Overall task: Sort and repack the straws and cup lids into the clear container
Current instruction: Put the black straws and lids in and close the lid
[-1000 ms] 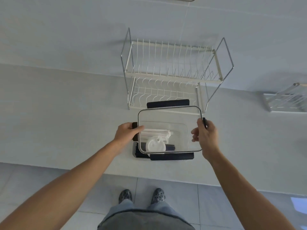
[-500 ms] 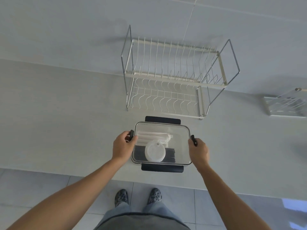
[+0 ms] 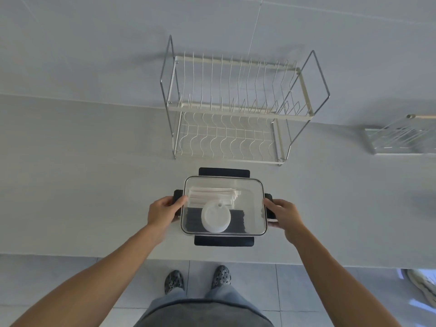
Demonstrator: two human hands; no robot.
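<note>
**Two hands on the sides of the clear box**

A clear container [image 3: 254,208] sits on a pale counter [image 3: 82,185], close to the front edge. A see-through lid [image 3: 250,185] lies flat on top of it. The lid has four black flaps. One flap [image 3: 224,172] sticks out at the back and one flap [image 3: 224,241] sticks out at the front. The other two are at the left and right ends, under the hands.

Inside the box you can see three things through the lid. White straws [image 3: 210,197] lie in a bunch along the back left part. Black straws [image 3: 237,219] lie in a row along the front. A round white cup lid [image 3: 216,218] rests on top of the straws, about in the middle, touching both bunches.

The left hand [image 3: 162,212] is at the left end of the box. Its fingers curl around the black flap there, and the thumb lies on the lid's edge. The right hand [image 3: 284,217] is at the right end. Its fingers bend around the black flap on that side in the same way.

Behind the box stands a wire dish rack [image 3: 236,109] with two shelves, against the wall. Another small rack [image 3: 401,140] is far off to the right. Down below, two dark shoes [image 3: 197,278] stand on the tiled floor.
</note>
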